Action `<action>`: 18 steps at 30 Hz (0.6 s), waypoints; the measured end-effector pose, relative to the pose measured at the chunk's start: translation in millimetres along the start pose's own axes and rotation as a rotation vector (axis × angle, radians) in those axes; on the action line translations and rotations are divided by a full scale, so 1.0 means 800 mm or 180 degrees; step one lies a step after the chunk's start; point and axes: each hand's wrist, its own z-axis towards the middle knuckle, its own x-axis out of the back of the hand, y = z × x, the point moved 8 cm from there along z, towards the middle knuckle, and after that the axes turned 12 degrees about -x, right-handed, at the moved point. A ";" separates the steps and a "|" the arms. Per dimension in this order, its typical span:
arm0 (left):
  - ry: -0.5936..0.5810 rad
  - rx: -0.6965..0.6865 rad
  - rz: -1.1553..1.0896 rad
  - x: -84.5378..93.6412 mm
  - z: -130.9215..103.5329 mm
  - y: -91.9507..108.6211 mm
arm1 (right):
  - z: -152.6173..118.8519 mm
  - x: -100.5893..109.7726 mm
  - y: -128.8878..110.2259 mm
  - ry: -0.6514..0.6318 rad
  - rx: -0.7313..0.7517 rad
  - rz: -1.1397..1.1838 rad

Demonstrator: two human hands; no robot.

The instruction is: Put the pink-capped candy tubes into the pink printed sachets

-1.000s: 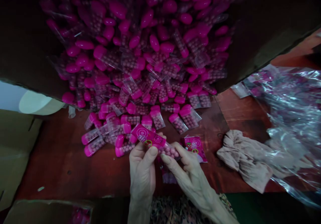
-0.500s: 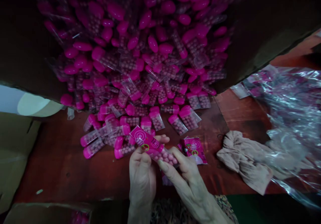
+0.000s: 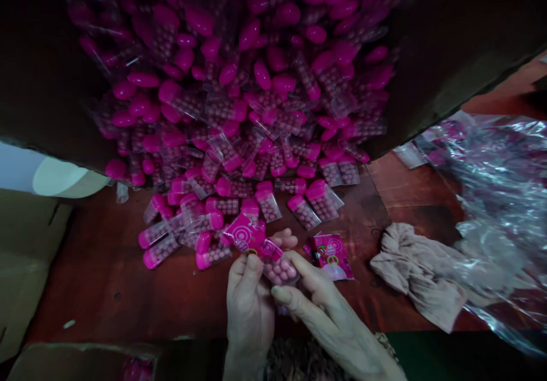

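My left hand [image 3: 251,295] grips a pink printed wrapper sleeve [image 3: 244,234], thumb on top and fingers beneath. The sleeve sits around one end of a clear candy container [image 3: 280,271] full of round pink candies. My right hand [image 3: 322,295] pinches the bare end of that container between thumb and fingers. The container's pink cap is hidden, apparently under the sleeve. Just right of my hands lie flat pink printed sleeves [image 3: 332,255] on the reddish wooden table [image 3: 171,301]. Beyond my hands are loose capped candy containers [image 3: 213,254] without sleeves.
A large, dark, tipped box [image 3: 436,45] spills a heap of pink-capped containers [image 3: 260,107]. On the right lie a beige cloth [image 3: 414,273] and a clear plastic bag [image 3: 508,199]. A white bowl [image 3: 64,179] stands left; an open carton [image 3: 81,364] sits below the table edge.
Both hands have shifted slightly right and down with the container. More of its candy-filled face shows, and the sleeve's free end is now bent and crumpled rather than flat.
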 end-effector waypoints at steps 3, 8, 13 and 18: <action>-0.0043 0.0132 0.0215 0.001 -0.006 -0.004 | 0.002 -0.003 0.001 -0.0144 -0.0055 0.0154; -0.0126 0.0305 0.0293 0.001 -0.019 -0.018 | 0.009 -0.014 0.003 -0.0301 -0.0057 0.0910; -0.0360 0.0364 0.0286 -0.003 -0.013 -0.021 | 0.016 -0.021 0.010 -0.0406 -0.0112 0.1307; -0.0243 0.0408 0.0428 0.003 -0.010 -0.022 | 0.019 -0.022 0.012 -0.0394 -0.0141 0.1371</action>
